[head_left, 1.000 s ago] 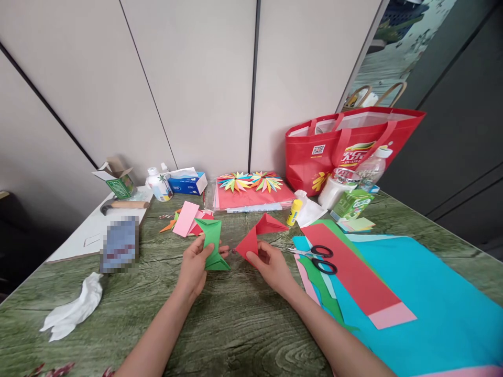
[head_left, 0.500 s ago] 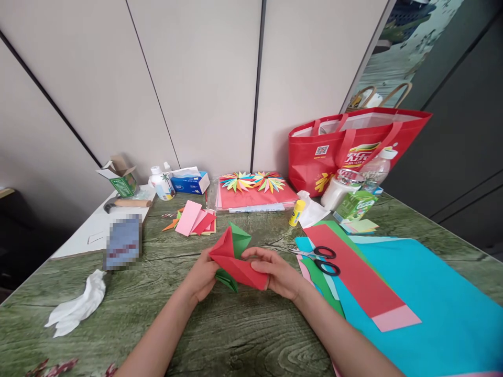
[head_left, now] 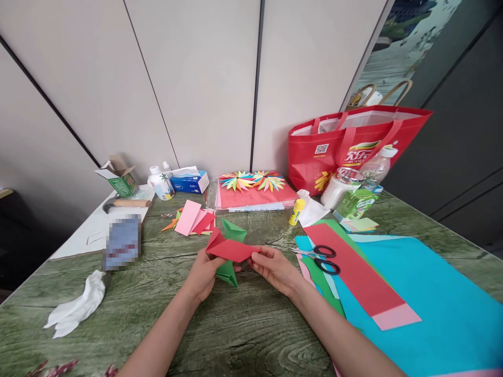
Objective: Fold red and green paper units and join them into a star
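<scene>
A folded red and green paper piece (head_left: 234, 251) is held above the middle of the table. Its red part stretches sideways between both hands, with green points sticking out behind and in front. My left hand (head_left: 204, 272) grips the left side, thumb near the red fold and fingers partly hidden beneath. The right end of the red paper is pinched between thumb and fingers of my right hand (head_left: 275, 268). Black-handled scissors (head_left: 322, 259) lie right of my right hand, over coloured sheets.
On the right lie a large blue sheet (head_left: 428, 303) and a red strip (head_left: 353, 269). Behind stand a yellow glue stick (head_left: 297, 212), a red bag (head_left: 314, 157) and a tissue box (head_left: 190, 182). Small paper pieces (head_left: 188, 217) sit back left; a crumpled tissue (head_left: 78, 305) is at left.
The red part has been flattened and turned more level, its right end raised. My right hand's fingers have moved from over the paper to its right tip.
</scene>
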Demonstrator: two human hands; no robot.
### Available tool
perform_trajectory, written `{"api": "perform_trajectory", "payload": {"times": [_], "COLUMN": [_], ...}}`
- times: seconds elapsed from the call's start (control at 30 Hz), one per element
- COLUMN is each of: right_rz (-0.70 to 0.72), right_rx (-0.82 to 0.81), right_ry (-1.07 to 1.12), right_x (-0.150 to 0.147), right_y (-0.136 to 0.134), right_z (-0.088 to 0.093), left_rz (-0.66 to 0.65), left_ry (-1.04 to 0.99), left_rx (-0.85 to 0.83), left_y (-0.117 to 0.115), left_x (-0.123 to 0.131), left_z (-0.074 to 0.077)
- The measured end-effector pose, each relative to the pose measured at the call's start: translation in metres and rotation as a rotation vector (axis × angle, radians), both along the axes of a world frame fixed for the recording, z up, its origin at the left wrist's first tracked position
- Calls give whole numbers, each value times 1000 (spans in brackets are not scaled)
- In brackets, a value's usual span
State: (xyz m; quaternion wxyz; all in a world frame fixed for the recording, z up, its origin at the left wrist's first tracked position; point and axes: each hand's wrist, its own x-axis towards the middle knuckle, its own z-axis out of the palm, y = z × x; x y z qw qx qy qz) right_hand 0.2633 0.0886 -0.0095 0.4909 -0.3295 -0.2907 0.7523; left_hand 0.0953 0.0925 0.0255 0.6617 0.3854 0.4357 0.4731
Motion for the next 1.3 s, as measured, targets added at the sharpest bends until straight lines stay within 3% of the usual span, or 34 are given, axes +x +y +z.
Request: {"api": "perform_trajectory", "payload": {"times": [0.17,0.4,0.67,0.8,0.93,1.03,1.13,1.3], "right_rz": [-50,-214,-278,-349,-322,-261,-152,-23], "right_rx": [40,277,216,269,368,300,262,313], "right_ry": [-186,-533,-596,-592,-622,-475,-298,-271], "right_x": [-6,-12,-12,-9,-8,-7,-6,-5], "right_y": [-2,-3,-2,-1,-1,-2,-2,-6], "right_z": [4,0,-8,-7,-2,0,2,12], "left_rz": [43,-1,-130,-174,-130,-79,-117,-123], "left_ry": [18,19,77,76,39,18,-17,-24], "left_rx": [12,50,56,37,-73,-126,-34,83], "left_y": [-2,-5,-7,-11,-11,-6,-1,0], "left_x": [3,6,5,7,9,7,3,1], "left_z": [0,-3,-4,-5,-2,0,0,-2]}}
